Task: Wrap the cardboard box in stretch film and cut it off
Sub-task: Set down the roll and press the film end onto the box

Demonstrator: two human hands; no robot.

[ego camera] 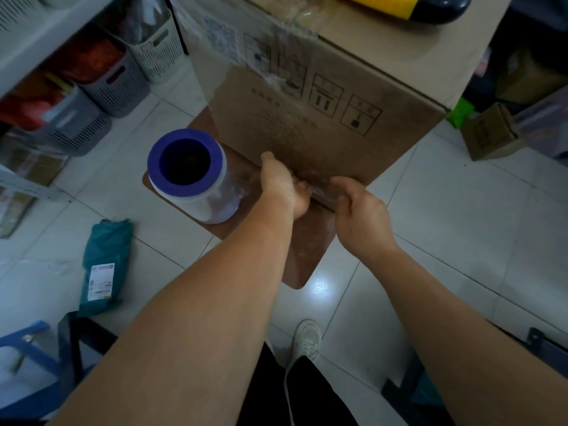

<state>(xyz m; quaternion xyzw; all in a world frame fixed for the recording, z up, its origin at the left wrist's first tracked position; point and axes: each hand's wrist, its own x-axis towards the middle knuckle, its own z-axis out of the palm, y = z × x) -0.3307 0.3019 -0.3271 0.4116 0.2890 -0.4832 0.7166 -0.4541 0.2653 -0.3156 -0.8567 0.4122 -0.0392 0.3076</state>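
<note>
1. The left hand [284, 186] and the right hand [358, 210] meet at the lower front edge of the tall brown cardboard box [310, 112], each grip closed on a bunched strip of clear stretch film [319, 192] pulled taut between them.
2. The left thumb presses against the box's front face; the right hand's fingers curl around the film just below the box's bottom edge.
3. The film runs leftward from the left hand to the white roll of stretch film with a purple core [190, 176], which stands upright just beside the box's left corner.
4. Box and roll both rest on a small reddish-brown tabletop [307, 250] with rounded corners; the box covers most of it and rises well above the hands.
5. A layer of clear film already clings to the box's upper front, over the printed handling symbols.
6. On the pale tiled floor [430, 241] to the left lies a teal mailing bag [104, 265] with a white label.
</note>
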